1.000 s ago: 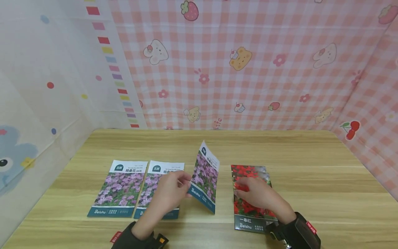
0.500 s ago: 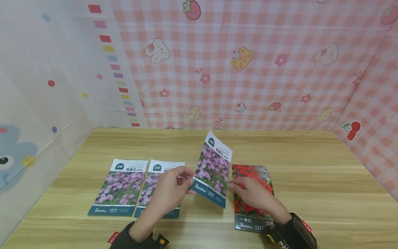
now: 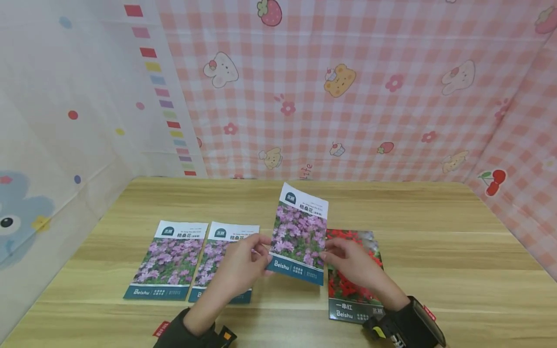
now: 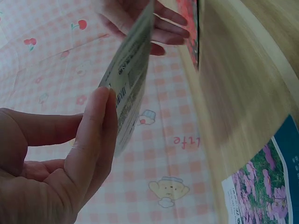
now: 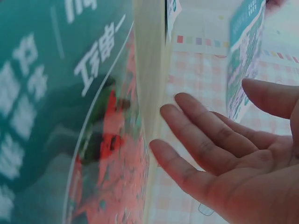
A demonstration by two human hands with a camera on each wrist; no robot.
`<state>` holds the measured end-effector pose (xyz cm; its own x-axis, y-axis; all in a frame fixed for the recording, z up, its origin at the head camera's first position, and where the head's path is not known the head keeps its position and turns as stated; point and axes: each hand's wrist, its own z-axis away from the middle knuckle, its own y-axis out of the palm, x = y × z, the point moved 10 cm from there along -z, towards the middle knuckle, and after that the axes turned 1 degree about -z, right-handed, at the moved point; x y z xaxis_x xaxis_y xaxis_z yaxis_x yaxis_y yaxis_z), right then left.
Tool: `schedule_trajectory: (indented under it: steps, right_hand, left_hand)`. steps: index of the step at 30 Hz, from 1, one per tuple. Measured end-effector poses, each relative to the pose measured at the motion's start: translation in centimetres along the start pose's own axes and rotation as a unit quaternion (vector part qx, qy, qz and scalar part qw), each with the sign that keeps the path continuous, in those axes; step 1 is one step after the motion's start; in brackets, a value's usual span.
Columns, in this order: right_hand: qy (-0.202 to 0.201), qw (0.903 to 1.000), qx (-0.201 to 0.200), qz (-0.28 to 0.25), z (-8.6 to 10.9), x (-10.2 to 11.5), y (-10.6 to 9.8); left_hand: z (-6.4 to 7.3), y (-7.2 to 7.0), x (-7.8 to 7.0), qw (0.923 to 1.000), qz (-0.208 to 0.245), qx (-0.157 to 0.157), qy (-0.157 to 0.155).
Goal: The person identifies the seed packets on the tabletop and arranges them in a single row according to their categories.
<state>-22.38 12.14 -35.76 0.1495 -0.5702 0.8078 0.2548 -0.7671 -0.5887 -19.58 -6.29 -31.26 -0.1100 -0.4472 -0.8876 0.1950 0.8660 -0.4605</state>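
Note:
My left hand (image 3: 244,261) pinches the lower left edge of a seed packet (image 3: 300,232) with purple flowers, raised and tilted above the table. In the left wrist view, the packet's printed back (image 4: 132,79) shows beyond the thumb and fingertips. My right hand (image 3: 354,266) is at the packet's right edge; in the right wrist view its fingers (image 5: 205,135) are spread and loosely extended, the thumb close to the packet. Whether it touches is unclear. Under the right hand lies a red-flower seed packet (image 3: 348,309), partly covered.
Two more purple-flower packets lie side by side at the left: one outer packet (image 3: 165,261) and one inner packet (image 3: 215,237) partly behind the left forearm. The wooden table (image 3: 435,251) meets a pink checked cloth (image 3: 370,111) at the back.
The purple-flower packet in my left hand has turned from a steep angle to face the head camera. My right hand has shifted slightly left, off the red packet's middle, to the held packet's edge.

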Motion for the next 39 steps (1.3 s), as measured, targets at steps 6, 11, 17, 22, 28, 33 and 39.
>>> schedule_trajectory:
  steps: [6,11,17,22,28,33,39]
  right_hand:
    - [-0.020,0.9996,-0.011,-0.019,0.0,0.6,-0.4]
    - [-0.020,0.9984,-0.001,-0.053,0.2,0.9,0.0]
    - [-0.007,0.9959,0.035,-0.083,0.2,0.8,1.3]
    - [0.005,0.9955,0.076,-0.057,0.4,0.5,2.6]
    - [0.010,0.9925,0.112,-0.048,0.5,0.4,3.5]
    - [0.001,0.9918,0.123,-0.032,0.5,0.5,4.1]
    - [0.003,0.9899,0.139,-0.029,0.6,0.4,4.7]
  left_hand:
    - [-0.1,0.1,0.0,0.9981,-0.059,0.010,0.012]
    - [-0.2,0.0,0.2,0.9916,-0.127,0.013,0.019]
    - [-0.3,0.4,1.1,0.9828,-0.181,0.035,0.010]
    - [-0.2,1.0,2.3,0.9774,-0.200,0.068,-0.008]
    - [-0.3,1.6,3.2,0.9722,-0.212,0.097,-0.024]
    - [-0.4,2.2,3.8,0.9670,-0.227,0.112,-0.029]
    - [-0.3,2.2,4.1,0.9650,-0.235,0.109,-0.039]
